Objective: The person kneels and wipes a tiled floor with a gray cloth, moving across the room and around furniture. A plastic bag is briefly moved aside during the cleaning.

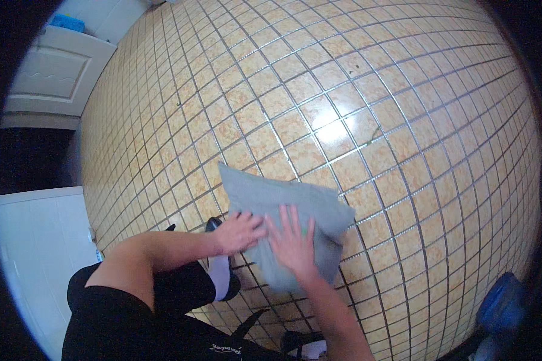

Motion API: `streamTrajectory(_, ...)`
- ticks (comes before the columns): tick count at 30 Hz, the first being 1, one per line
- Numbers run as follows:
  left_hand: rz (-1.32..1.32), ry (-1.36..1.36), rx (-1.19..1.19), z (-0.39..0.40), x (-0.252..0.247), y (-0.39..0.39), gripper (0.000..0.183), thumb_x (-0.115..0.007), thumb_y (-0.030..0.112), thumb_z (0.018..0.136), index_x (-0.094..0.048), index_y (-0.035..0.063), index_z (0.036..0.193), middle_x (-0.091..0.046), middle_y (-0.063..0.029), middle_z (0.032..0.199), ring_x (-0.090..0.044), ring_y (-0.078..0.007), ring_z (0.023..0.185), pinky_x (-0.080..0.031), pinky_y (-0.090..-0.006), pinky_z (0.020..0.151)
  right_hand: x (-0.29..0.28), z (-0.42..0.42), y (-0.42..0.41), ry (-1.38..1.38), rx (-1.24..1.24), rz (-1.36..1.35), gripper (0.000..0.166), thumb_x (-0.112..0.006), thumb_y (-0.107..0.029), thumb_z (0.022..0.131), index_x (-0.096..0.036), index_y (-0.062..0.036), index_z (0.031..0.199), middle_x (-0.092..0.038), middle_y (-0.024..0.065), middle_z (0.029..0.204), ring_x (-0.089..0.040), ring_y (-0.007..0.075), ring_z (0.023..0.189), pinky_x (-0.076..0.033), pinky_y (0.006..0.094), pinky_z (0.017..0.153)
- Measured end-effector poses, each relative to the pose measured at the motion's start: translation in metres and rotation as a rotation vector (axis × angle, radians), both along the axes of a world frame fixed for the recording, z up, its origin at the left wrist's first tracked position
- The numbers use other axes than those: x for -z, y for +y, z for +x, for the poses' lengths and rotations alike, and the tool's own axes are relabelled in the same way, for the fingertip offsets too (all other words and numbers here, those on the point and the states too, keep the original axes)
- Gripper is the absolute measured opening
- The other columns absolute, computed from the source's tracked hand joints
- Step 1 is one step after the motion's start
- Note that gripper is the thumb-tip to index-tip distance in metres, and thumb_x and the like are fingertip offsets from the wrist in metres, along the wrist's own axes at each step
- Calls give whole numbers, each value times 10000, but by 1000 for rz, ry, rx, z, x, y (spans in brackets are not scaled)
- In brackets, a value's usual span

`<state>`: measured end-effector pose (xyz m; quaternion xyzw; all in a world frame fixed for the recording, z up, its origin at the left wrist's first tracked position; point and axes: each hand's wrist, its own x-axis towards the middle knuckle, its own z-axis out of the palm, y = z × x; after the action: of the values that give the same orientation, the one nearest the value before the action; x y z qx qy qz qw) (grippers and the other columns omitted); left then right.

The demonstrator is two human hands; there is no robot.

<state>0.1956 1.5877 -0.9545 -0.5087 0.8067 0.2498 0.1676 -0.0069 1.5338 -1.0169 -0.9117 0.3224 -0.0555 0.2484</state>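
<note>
A grey cloth (280,194) lies spread over the tiled floor (424,180), creased, with pointed corners. My right hand (293,243) presses flat on its middle, palm down and fingers apart. At the cloth's left edge is my left hand (240,232), its fingers bent and slightly blurred. Whether those fingers pinch the fabric or only rest on it is hidden. A small green spot (304,231) shows on the cloth beside my right fingers.
My shoe (228,289) stands close to the cloth's left side. White cabinet doors (49,72) line the left, with a blue packet (67,22) above. A blue plastic object (501,300) sits at lower right. Small dark bits (353,70) dot the tiles.
</note>
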Motion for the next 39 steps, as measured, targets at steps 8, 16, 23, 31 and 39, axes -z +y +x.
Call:
streamTrajectory(8,-493,182,-213,31,46,-237,397,-664,353,832,-551,190,1177,-489,-107,1141,-479,-300,1089,-390,-477,840,13,42,-223,223,256,-377,642,-518,-355,952,-274,-331,1545,-128,55,1649,-121,270,1518,-58,642,1164)
streamTrajectory(16,-203,138,167,132,46,-170,336,-628,278,850,-555,228,1173,-489,-94,1295,-459,-310,1245,-453,-477,885,-10,116,-146,404,148,-56,755,-565,-443,911,-228,-269,1564,-79,226,1623,-58,404,1505,-73,691,1134)
streamTrajectory(23,72,186,-872,207,1,41,361,-688,319,842,-557,99,1096,-512,-163,1130,-508,-378,1051,-436,-522,856,-24,233,-68,348,-536,79,706,-599,-414,890,-309,-344,1530,-141,102,1638,-99,319,1513,-147,640,1146)
streamTrajectory(31,-450,-359,-1798,247,64,-8,329,-682,245,857,-582,44,1097,-563,-188,1065,-551,-396,964,-440,-489,823,-14,360,-102,96,-704,67,608,-542,-347,929,-373,-210,1496,-178,58,1634,-155,253,1506,-212,540,1171)
streamTrajectory(39,-835,-67,-1327,327,91,-231,350,-552,208,862,-586,144,1205,-557,-72,1186,-525,-337,1050,-423,-509,833,15,395,-234,143,-237,-200,697,-563,-335,895,-319,-167,1526,-187,83,1631,-146,246,1512,-118,512,1209)
